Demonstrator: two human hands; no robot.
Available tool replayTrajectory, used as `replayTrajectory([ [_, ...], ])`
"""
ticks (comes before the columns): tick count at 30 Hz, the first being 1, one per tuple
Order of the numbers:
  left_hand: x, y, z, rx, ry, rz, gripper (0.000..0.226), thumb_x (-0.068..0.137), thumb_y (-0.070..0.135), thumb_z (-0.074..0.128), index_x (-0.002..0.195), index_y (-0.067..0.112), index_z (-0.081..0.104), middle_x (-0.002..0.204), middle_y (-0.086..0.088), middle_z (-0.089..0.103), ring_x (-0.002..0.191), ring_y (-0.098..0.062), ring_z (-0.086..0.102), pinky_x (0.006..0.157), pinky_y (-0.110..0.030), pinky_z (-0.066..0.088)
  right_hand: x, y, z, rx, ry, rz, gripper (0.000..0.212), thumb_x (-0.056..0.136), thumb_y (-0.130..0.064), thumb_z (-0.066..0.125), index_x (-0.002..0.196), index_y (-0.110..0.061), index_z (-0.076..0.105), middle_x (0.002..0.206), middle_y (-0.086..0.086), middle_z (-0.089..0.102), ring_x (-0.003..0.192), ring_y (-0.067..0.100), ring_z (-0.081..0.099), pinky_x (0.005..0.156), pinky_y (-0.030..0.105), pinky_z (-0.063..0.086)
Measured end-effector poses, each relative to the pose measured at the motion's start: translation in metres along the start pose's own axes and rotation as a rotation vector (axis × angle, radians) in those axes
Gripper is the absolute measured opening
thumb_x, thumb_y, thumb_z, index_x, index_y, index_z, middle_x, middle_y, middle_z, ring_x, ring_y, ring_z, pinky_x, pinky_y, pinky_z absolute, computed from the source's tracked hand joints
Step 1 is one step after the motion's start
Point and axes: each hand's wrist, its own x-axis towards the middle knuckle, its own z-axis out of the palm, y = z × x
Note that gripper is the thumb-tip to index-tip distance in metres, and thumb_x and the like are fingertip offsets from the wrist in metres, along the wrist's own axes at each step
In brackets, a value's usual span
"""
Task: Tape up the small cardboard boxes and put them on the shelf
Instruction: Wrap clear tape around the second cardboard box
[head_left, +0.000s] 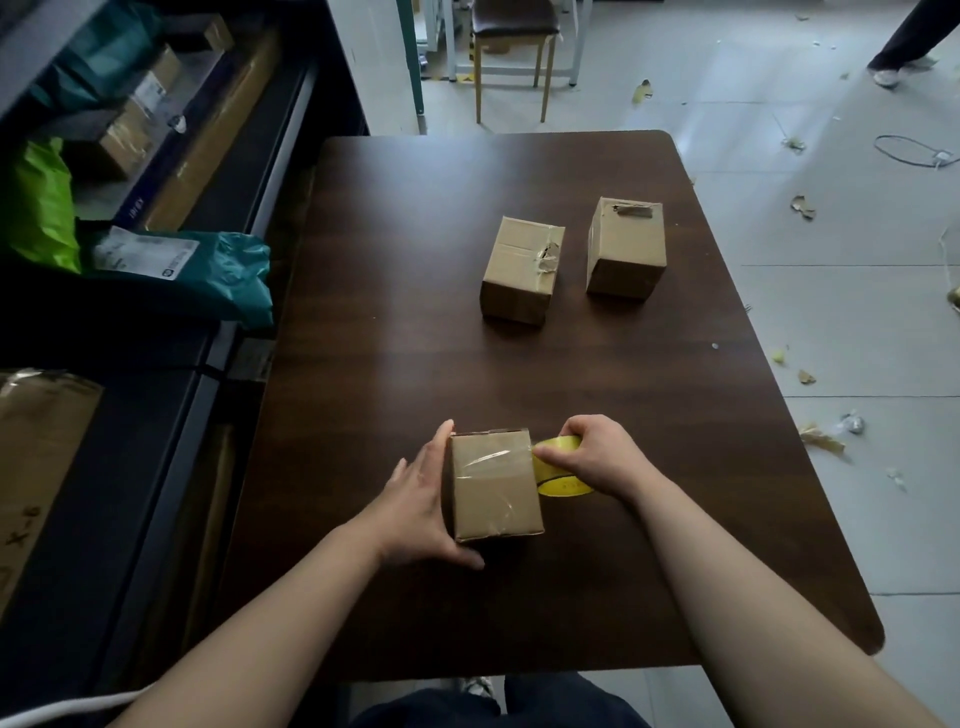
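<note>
A small cardboard box (493, 486) stands near the front of the dark table (395, 291), with clear tape stretched across its top. My left hand (421, 504) lies flat against the box's left side, thumb under its near corner. My right hand (597, 457) grips a yellow tape roll (558, 470) at the box's right edge. Two more small boxes sit farther back: one with a torn top (522, 270) and one upright to its right (626, 247).
A dark shelf unit (171, 218) runs along the left, holding cardboard boxes, a green bag (39, 208) and a teal mailer (208, 275). A stool (514, 47) stands beyond the table. Paper scraps litter the floor on the right, where a person's leg (904, 41) shows.
</note>
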Motion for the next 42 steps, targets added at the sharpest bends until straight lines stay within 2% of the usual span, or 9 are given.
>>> replayTrajectory([
  [4, -0.001, 0.038, -0.015, 0.368, 0.021, 0.087, 0.150, 0.048, 0.081, 0.071, 0.146, 0.027, -0.030, 0.158, 0.006, -0.024, 0.145, -0.016, -0.023, 0.118, -0.050, -0.011, -0.001, -0.007, 0.002, -0.071, 0.032, -0.010, 0.036, 0.076, -0.056, 0.069, 0.077, -0.021, 0.061, 0.080, -0.004, 0.061, 0.081, 0.017, 0.058, 0.066, 0.029, 0.045],
  [9, 0.018, 0.071, -0.007, 0.676, 0.037, 0.150, 0.133, 0.058, 0.071, 0.074, 0.153, 0.020, -0.005, 0.157, -0.002, 0.012, 0.144, -0.026, 0.010, 0.119, -0.045, 0.009, -0.006, -0.005, 0.003, -0.083, 0.034, -0.005, 0.036, 0.076, -0.057, 0.067, 0.079, -0.022, 0.061, 0.079, -0.004, 0.061, 0.082, 0.017, 0.059, 0.067, 0.031, 0.047],
  [13, 0.024, 0.075, -0.013, 0.531, 0.076, 0.173, 0.125, 0.057, 0.058, 0.079, 0.152, 0.023, 0.006, 0.154, 0.003, 0.017, 0.142, -0.021, 0.014, 0.118, -0.039, 0.010, -0.014, 0.009, -0.013, 0.064, 0.088, -0.025, 0.038, 0.077, -0.052, 0.072, 0.075, -0.016, 0.065, 0.073, -0.002, 0.060, 0.075, 0.017, 0.057, 0.064, 0.031, 0.043],
  [18, 0.025, 0.063, -0.019, 0.089, 0.125, 0.243, 0.124, 0.055, 0.040, 0.088, 0.150, 0.024, 0.010, 0.150, 0.009, 0.018, 0.140, -0.015, 0.018, 0.120, -0.036, 0.016, -0.031, 0.011, -0.064, 0.466, 0.120, -0.111, 0.031, 0.084, -0.032, 0.073, 0.066, -0.009, 0.061, 0.062, -0.001, 0.049, 0.061, 0.011, 0.047, 0.057, 0.028, 0.037],
  [23, 0.029, 0.045, 0.002, 0.003, 0.058, 0.191, 0.122, 0.052, 0.047, 0.086, 0.144, 0.040, 0.007, 0.149, 0.014, 0.018, 0.139, -0.018, 0.024, 0.116, -0.045, 0.027, -0.031, 0.001, -0.072, 0.345, 0.028, -0.083, 0.023, 0.084, -0.034, 0.071, 0.073, -0.014, 0.068, 0.070, -0.001, 0.061, 0.068, 0.011, 0.056, 0.061, 0.025, 0.044],
  [28, 0.022, 0.019, -0.003, 0.197, 0.092, 0.109, 0.127, 0.055, 0.050, 0.082, 0.150, 0.028, 0.001, 0.153, 0.006, 0.021, 0.145, -0.016, 0.014, 0.121, -0.044, -0.003, -0.028, 0.007, -0.063, 0.229, 0.019, -0.043, 0.031, 0.077, -0.045, 0.076, 0.074, -0.016, 0.067, 0.076, 0.002, 0.065, 0.071, 0.013, 0.060, 0.057, 0.026, 0.048],
  [34, 0.022, 0.002, 0.001, 0.212, 0.113, 0.068, 0.129, 0.055, 0.048, 0.084, 0.150, 0.020, 0.001, 0.152, 0.002, 0.026, 0.145, -0.019, 0.017, 0.121, -0.035, -0.006, -0.019, 0.006, -0.056, 0.173, -0.104, -0.020, 0.038, 0.079, -0.051, 0.072, 0.075, -0.013, 0.068, 0.071, -0.003, 0.060, 0.069, 0.011, 0.055, 0.056, 0.024, 0.044],
  [38, 0.024, -0.011, 0.004, 0.180, 0.109, 0.059, 0.127, 0.053, 0.048, 0.082, 0.148, 0.022, 0.002, 0.147, 0.002, 0.031, 0.142, -0.021, 0.024, 0.122, -0.037, 0.002, -0.012, 0.004, -0.048, 0.108, -0.159, -0.047, 0.051, 0.083, -0.057, 0.064, 0.076, -0.007, 0.066, 0.068, 0.000, 0.051, 0.064, 0.012, 0.048, 0.058, 0.030, 0.038],
  [42, 0.027, -0.017, 0.005, 0.066, 0.098, 0.043, 0.121, 0.050, 0.048, 0.081, 0.142, 0.034, 0.004, 0.137, 0.004, 0.036, 0.132, -0.019, 0.032, 0.115, -0.040, 0.029, -0.006, 0.005, -0.050, 0.053, -0.005, -0.065, 0.052, 0.078, -0.059, 0.068, 0.057, -0.014, 0.055, 0.057, -0.003, 0.049, 0.057, 0.012, 0.047, 0.051, 0.028, 0.038],
])
